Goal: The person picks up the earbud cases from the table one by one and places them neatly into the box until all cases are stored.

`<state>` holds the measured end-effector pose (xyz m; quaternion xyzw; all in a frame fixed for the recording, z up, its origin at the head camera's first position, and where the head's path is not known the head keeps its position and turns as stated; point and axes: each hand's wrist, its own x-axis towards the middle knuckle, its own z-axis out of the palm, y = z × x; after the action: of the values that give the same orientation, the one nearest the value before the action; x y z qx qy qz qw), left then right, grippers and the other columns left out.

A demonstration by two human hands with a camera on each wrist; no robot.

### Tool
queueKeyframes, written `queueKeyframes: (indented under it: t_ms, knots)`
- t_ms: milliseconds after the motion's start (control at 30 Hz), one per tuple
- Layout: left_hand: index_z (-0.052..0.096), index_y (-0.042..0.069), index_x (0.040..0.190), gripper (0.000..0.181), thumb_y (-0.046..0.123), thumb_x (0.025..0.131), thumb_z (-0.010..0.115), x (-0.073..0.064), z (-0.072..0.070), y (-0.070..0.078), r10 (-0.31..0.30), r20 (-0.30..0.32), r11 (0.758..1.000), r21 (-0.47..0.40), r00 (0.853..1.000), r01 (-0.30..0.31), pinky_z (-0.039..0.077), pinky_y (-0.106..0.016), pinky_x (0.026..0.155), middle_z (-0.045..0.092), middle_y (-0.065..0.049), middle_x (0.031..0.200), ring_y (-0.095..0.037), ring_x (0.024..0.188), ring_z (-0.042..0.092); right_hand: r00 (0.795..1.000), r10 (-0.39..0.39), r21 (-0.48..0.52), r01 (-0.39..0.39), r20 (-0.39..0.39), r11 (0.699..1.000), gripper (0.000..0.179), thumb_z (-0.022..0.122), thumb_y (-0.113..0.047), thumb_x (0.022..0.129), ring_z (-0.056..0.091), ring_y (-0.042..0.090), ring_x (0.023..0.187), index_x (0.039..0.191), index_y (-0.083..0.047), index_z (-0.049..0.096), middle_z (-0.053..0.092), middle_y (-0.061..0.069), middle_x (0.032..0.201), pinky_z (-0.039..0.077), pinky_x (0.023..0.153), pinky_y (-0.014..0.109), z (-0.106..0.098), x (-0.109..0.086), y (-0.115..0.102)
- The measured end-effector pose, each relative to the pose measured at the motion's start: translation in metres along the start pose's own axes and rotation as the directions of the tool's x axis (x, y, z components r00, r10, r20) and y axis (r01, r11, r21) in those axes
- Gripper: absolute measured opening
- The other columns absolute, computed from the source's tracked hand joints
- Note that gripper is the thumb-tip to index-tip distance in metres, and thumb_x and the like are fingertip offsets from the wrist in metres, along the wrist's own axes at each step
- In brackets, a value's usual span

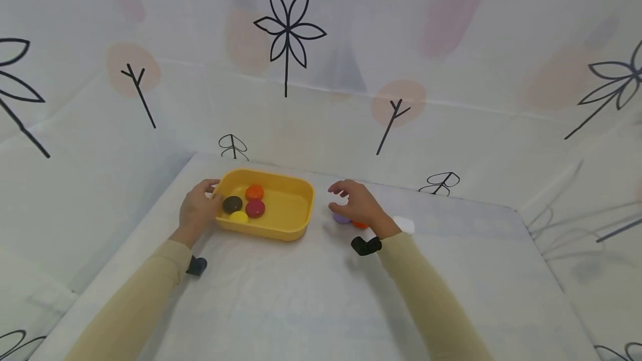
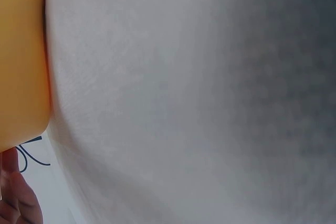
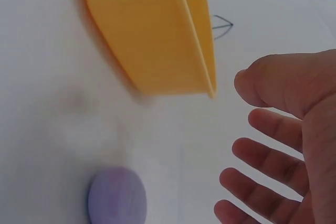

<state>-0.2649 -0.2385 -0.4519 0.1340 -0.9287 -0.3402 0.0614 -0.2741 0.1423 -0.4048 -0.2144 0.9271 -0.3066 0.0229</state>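
My left hand (image 1: 197, 209) holds the left end of a yellow plastic tray (image 1: 286, 233), thumb at the rim. In the left wrist view, fingers (image 2: 21, 198) show beside the tray's wall (image 2: 23, 61). Inside the tray, toward its left side, lie round pieces: orange (image 1: 254, 193), dark grey (image 1: 232, 204), dark red (image 1: 255, 209) and yellow (image 1: 239, 217). To the right of the tray my right hand (image 1: 358, 202) hovers with fingers spread and nothing between them. Beneath it, partly hidden, are a purple round piece (image 3: 117, 196) and an orange-red one (image 1: 359, 225).
A small white flat item (image 1: 404, 225) lies on the table just right of my right wrist. The white-covered table (image 1: 291, 305) meets a patterned cloth backdrop (image 1: 321, 121) behind the tray.
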Motion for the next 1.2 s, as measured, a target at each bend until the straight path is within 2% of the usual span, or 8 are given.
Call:
queueKeyframes:
  t_ms: [167, 300, 533, 700, 933, 1100, 1200]
  knots:
    - [0.043, 0.019, 0.127, 0.044, 0.028, 0.084, 0.044, -0.001, -0.001, 0.002, -0.001, 0.000, 1.000, -0.008, 1.000, 0.001, 0.047, -0.035, 0.072, 0.050, -0.010, 0.117, -0.025, 0.089, 0.050, 0.999, -0.033, 0.010, 0.033, 0.002, 0.999, 0.034, 0.064, -0.031, 0.074, 0.052, 0.019, 0.097, 0.106, -0.020, 0.058, 0.058, -0.004, 0.105, 0.045, 0.081, 0.033, 0.009, 0.007, -0.015]
    - [0.041, 0.019, 0.128, 0.045, 0.029, 0.085, 0.043, -0.001, -0.002, 0.003, -0.018, 0.013, 1.000, -0.007, 1.000, 0.018, 0.047, -0.037, 0.075, 0.050, -0.011, 0.118, -0.026, 0.093, 0.049, 0.999, -0.051, 0.018, 0.051, 0.008, 0.999, 0.036, 0.063, -0.031, 0.075, 0.050, 0.016, 0.096, 0.108, -0.018, 0.057, 0.058, -0.002, 0.107, 0.045, 0.081, 0.031, 0.018, 0.012, -0.026]
    - [0.042, 0.019, 0.128, 0.045, 0.028, 0.085, 0.043, -0.001, -0.001, 0.002, -0.010, 0.006, 1.000, -0.001, 1.000, 0.010, 0.047, -0.037, 0.075, 0.051, -0.011, 0.116, -0.026, 0.093, 0.049, 0.996, -0.092, 0.083, 0.090, 0.012, 0.992, 0.033, 0.063, -0.029, 0.075, 0.053, 0.022, 0.096, 0.105, -0.017, 0.058, 0.058, 0.005, 0.108, 0.045, 0.081, 0.030, 0.035, 0.020, -0.041]
    - [0.043, 0.018, 0.127, 0.044, 0.027, 0.084, 0.043, 0.000, -0.001, 0.002, 0.000, -0.003, 1.000, 0.006, 1.000, 0.000, 0.046, -0.034, 0.071, 0.051, -0.011, 0.115, -0.025, 0.089, 0.050, 0.995, -0.095, 0.096, 0.092, 0.029, 0.991, 0.037, 0.062, -0.031, 0.076, 0.053, 0.022, 0.096, 0.107, -0.013, 0.058, 0.058, 0.003, 0.107, 0.046, 0.081, 0.030, 0.046, 0.023, -0.050]
    - [0.043, 0.019, 0.127, 0.044, 0.028, 0.084, 0.043, 0.000, -0.001, 0.001, 0.002, -0.002, 1.000, 0.003, 1.000, -0.002, 0.047, -0.034, 0.071, 0.051, -0.011, 0.115, -0.025, 0.089, 0.050, 0.995, -0.096, 0.086, 0.094, 0.020, 0.992, 0.035, 0.061, -0.033, 0.075, 0.050, 0.013, 0.092, 0.106, -0.016, 0.058, 0.058, -0.004, 0.104, 0.046, 0.080, 0.029, 0.055, 0.025, -0.058]
    - [0.043, 0.018, 0.127, 0.044, 0.028, 0.084, 0.043, -0.001, -0.002, 0.003, 0.001, -0.001, 1.000, 0.008, 1.000, -0.001, 0.047, -0.034, 0.070, 0.051, -0.011, 0.116, -0.025, 0.089, 0.051, 0.994, -0.105, 0.089, 0.101, 0.036, 0.991, 0.035, 0.061, -0.033, 0.076, 0.050, 0.013, 0.093, 0.107, -0.015, 0.058, 0.058, -0.002, 0.104, 0.046, 0.079, 0.028, 0.059, 0.026, -0.065]
    - [0.043, 0.018, 0.127, 0.044, 0.028, 0.084, 0.043, 0.000, -0.002, 0.003, -0.003, 0.005, 1.000, 0.005, 1.000, 0.003, 0.046, -0.034, 0.069, 0.051, -0.011, 0.116, -0.025, 0.089, 0.050, 0.994, -0.085, 0.106, 0.078, 0.061, 0.991, 0.033, 0.061, -0.033, 0.076, 0.050, 0.016, 0.095, 0.105, -0.018, 0.058, 0.058, 0.000, 0.106, 0.046, 0.078, 0.028, 0.061, 0.026, -0.069]
